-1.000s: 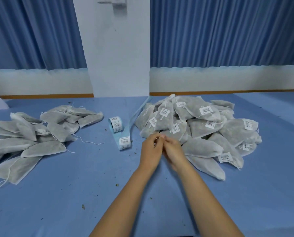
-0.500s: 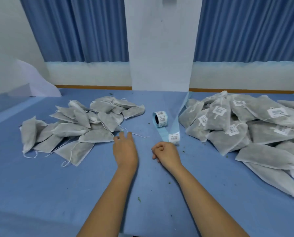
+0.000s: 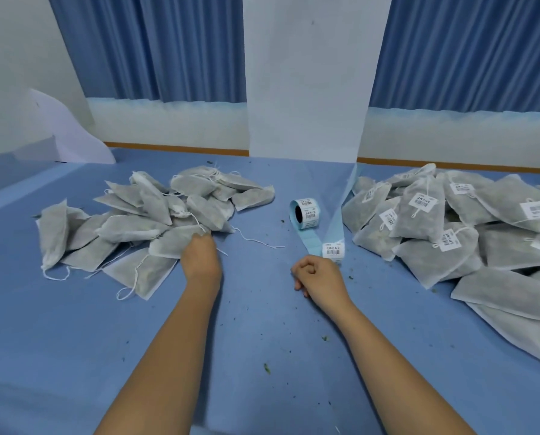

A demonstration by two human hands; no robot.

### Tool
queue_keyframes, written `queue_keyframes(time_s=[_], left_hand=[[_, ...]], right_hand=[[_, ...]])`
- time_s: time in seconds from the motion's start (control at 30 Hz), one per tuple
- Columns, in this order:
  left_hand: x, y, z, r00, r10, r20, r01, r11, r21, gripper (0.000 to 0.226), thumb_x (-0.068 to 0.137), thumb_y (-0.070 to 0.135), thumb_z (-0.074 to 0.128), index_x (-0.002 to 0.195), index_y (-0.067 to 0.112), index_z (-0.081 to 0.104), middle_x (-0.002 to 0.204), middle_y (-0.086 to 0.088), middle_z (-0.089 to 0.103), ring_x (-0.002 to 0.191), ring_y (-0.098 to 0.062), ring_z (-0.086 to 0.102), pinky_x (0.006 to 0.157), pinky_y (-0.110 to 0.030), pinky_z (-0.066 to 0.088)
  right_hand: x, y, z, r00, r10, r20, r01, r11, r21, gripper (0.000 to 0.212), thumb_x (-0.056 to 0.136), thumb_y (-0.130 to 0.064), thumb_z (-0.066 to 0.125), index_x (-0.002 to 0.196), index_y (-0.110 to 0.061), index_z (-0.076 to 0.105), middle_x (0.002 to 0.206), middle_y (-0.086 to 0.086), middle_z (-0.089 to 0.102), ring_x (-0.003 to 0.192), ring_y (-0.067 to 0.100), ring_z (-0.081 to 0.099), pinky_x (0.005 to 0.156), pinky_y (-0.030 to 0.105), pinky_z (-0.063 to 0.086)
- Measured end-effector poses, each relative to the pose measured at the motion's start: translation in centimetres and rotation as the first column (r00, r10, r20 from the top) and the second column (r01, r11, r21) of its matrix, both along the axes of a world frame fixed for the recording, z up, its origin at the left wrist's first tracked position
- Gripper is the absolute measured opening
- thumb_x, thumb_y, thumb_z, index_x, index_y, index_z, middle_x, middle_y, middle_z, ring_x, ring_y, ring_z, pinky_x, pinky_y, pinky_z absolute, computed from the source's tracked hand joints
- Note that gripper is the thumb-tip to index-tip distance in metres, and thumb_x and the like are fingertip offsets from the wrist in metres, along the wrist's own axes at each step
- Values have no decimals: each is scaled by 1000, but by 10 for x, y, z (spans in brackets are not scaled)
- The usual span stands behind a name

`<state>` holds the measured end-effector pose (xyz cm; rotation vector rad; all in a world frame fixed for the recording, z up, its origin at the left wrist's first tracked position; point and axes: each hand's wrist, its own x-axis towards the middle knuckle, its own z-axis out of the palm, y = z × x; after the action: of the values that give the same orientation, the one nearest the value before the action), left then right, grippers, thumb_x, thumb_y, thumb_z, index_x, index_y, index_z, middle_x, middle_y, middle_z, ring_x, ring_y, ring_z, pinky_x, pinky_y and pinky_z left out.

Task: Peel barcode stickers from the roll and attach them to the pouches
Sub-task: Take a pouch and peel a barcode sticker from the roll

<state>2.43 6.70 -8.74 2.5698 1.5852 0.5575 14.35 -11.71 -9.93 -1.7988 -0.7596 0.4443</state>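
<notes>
The sticker roll [image 3: 304,213] stands on edge mid-table, its blue backing strip [image 3: 335,221] trailing to one barcode sticker [image 3: 333,249] just beyond the clenched right hand [image 3: 320,279], nothing visible in it; the left hand [image 3: 199,259] covers an unlabelled pouch [image 3: 171,243], fingertips hidden, grip unclear; labelled pouches [image 3: 425,215] run off right; crumb-speckled blue tablecloth [image 3: 74,340]; blue curtains [image 3: 155,48] behind.

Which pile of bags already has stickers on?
The right-hand pile: its pouches show white barcode stickers, while the left-hand pile has plain pouches with none.
</notes>
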Motion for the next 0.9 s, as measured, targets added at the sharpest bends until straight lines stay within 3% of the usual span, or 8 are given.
queue_keyframes(time_s=[0.13,0.27,0.4,0.57,0.7,0.8,0.83,0.9], left_hand=[[3,-36,12,920,-117,375,144,989,-44,17,93,8,52,106,0,59,101,-18,67,93,-34,63,70,-36,43],[19,-93,31,484,10,875,420,875,-242,13,86,19,67,95,21,57,74,7,65,68,-11,61,63,-20,47],[32,-115,50,175,368,913,739,564,-369,20,89,4,56,105,17,56,48,7,51,41,-6,45,45,-18,42],[38,-112,64,-114,616,779,875,434,-215,19,93,-2,48,77,9,49,45,6,34,40,-4,31,44,-15,38],[42,-111,63,-175,672,719,842,481,-245,27,93,-3,47,70,11,47,46,6,33,44,-6,32,49,-17,41],[42,-98,58,-212,632,745,649,661,-376,17,92,-2,47,79,10,48,53,4,43,46,-6,38,58,-22,40],[43,-94,53,-165,561,811,508,753,-418,9,91,0,48,88,9,50,66,0,51,53,-9,45,63,-24,42],[42,-93,38,113,258,960,137,952,-272,15,87,3,53,101,9,52,94,-4,53,78,-15,52,76,-26,42]], right_hand=[[-4,2,7,987,100,-125,-81,986,147,11,86,-14,65,93,-6,61,73,6,65,56,16,57,51,24,46],[-9,3,11,963,170,-209,-119,964,237,71,78,-13,74,137,-13,34,127,-1,51,116,12,53,97,24,44],[-8,-2,18,863,328,-384,-198,920,339,71,82,-8,69,142,-11,30,121,2,64,115,14,58,107,33,38],[3,-13,24,740,461,-490,-238,860,451,44,83,-2,62,125,-2,49,103,11,69,96,22,66,96,34,46],[10,-25,23,658,545,-520,-289,820,494,16,82,-12,59,94,-4,65,82,11,69,70,21,67,79,31,56],[19,-35,30,681,523,-513,-350,847,400,14,84,-21,60,78,-11,67,57,2,51,42,9,35,47,21,44],[22,-38,32,729,500,-467,-368,862,347,16,88,-21,58,84,-8,67,54,-1,45,42,8,26,42,17,33],[25,-39,33,854,422,-305,-371,904,212,23,96,-17,49,98,-3,67,51,-5,42,45,8,24,41,15,24]])
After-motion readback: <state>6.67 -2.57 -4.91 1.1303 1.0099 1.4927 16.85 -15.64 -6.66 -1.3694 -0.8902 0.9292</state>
